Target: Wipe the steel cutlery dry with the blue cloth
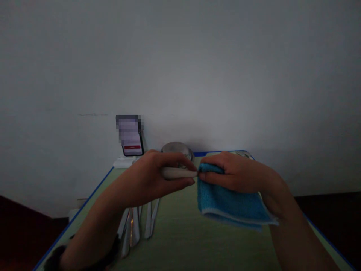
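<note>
My left hand (158,173) is closed around a utensil with a smooth pale handle (179,173), held roughly level above the table. Its far end runs into a folded blue cloth (231,203), so I cannot make out what kind of utensil it is. My right hand (234,171) pinches the cloth around that end, and the cloth's lower layers hang below the fingers. The fingertips of both hands nearly meet where handle and cloth join. Several pieces of silvery cutlery (135,227) lie on the table below my left wrist.
The green table (180,241) has a blue edge and stands against a grey wall. At the back are a round metal bowl (173,146) and a phone (132,145) propped upright by a white object (124,162). More cutlery (243,153) lies in the far right corner.
</note>
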Available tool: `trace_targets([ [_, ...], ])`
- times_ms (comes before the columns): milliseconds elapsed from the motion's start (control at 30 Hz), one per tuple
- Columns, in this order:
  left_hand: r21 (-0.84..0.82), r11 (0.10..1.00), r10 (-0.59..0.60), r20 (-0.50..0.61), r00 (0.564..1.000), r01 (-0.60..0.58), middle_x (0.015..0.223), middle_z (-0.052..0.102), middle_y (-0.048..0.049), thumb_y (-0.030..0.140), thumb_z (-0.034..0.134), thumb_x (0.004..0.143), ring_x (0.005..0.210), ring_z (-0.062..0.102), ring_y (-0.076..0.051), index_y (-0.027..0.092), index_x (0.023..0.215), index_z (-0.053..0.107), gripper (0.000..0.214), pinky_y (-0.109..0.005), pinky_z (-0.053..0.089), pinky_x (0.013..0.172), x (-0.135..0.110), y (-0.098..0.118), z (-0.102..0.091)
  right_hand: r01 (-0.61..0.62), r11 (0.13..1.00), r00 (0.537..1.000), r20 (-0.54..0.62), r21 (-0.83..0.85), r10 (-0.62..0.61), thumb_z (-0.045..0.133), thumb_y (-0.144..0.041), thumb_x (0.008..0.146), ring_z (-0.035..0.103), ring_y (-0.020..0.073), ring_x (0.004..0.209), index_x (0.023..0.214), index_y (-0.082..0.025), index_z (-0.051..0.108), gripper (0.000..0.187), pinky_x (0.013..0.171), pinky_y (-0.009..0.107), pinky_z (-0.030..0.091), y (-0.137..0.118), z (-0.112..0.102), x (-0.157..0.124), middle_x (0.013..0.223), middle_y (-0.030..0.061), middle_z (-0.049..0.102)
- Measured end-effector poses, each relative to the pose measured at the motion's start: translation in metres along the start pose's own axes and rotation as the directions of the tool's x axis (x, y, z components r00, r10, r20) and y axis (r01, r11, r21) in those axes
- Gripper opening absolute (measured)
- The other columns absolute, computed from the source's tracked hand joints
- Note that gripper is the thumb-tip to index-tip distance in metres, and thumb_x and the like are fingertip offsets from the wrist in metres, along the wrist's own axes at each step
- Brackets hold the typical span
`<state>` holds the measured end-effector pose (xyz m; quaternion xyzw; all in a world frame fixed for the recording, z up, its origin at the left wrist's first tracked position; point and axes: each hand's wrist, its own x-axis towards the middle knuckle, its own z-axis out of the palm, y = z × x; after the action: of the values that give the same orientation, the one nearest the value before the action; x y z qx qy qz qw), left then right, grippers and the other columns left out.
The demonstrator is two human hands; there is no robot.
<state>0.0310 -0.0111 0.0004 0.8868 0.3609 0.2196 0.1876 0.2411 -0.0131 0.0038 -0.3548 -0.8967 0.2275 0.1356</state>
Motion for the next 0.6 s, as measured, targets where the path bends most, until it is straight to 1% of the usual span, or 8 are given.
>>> trace_targets([
  [200,-0.001,1.000,-0.018,0.018,1.000,0.018,0.067,0.062,0.0033,0.039,0.056,0.076,0.053,0.054,-0.009,0.022,0.092,0.061,0.024,-0.017,0.039,0.048,0.0003,-0.0007,0.0000,-0.011,1.000,1.000,0.000,0.006,0.011,0.044,-0.032,0.083,0.055,0.0123,0.068,0.091,-0.018,0.058,0.022,0.062,0.024,0.037,0.0001,-0.0001,0.0005,0.080,0.0016,0.062],
  [300,-0.007,1.000,-0.029,0.025,0.999,0.029,0.065,0.061,0.0042,0.040,0.056,0.076,0.052,0.053,-0.008,0.022,0.092,0.061,0.024,-0.016,0.038,0.046,0.0006,-0.0005,-0.0003,-0.014,1.000,1.000,0.011,0.003,0.014,0.043,-0.033,0.083,0.055,0.0130,0.071,0.093,-0.018,0.058,0.023,0.063,0.025,0.037,0.0006,-0.0001,0.0005,0.083,0.0023,0.062],
  [400,-0.013,1.000,-0.014,0.016,1.000,0.014,0.064,0.060,0.0046,0.039,0.057,0.075,0.051,0.052,-0.008,0.022,0.090,0.062,0.023,-0.015,0.038,0.047,0.0007,0.0005,-0.0006,-0.017,1.000,1.000,0.011,-0.010,0.017,0.042,-0.034,0.084,0.056,0.0136,0.073,0.093,-0.017,0.058,0.025,0.064,0.025,0.038,0.0012,-0.0001,0.0006,0.085,0.0029,0.063],
  [600,-0.014,1.000,-0.012,0.001,1.000,0.012,0.060,0.058,0.0053,0.037,0.058,0.075,0.049,0.050,-0.007,0.022,0.089,0.062,0.021,-0.014,0.036,0.045,-0.0001,0.0014,0.0001,-0.017,1.000,1.000,0.014,-0.010,0.017,0.043,-0.034,0.084,0.055,0.0123,0.070,0.091,-0.018,0.058,0.023,0.063,0.024,0.037,0.0010,-0.0003,0.0002,0.081,0.0016,0.062],
])
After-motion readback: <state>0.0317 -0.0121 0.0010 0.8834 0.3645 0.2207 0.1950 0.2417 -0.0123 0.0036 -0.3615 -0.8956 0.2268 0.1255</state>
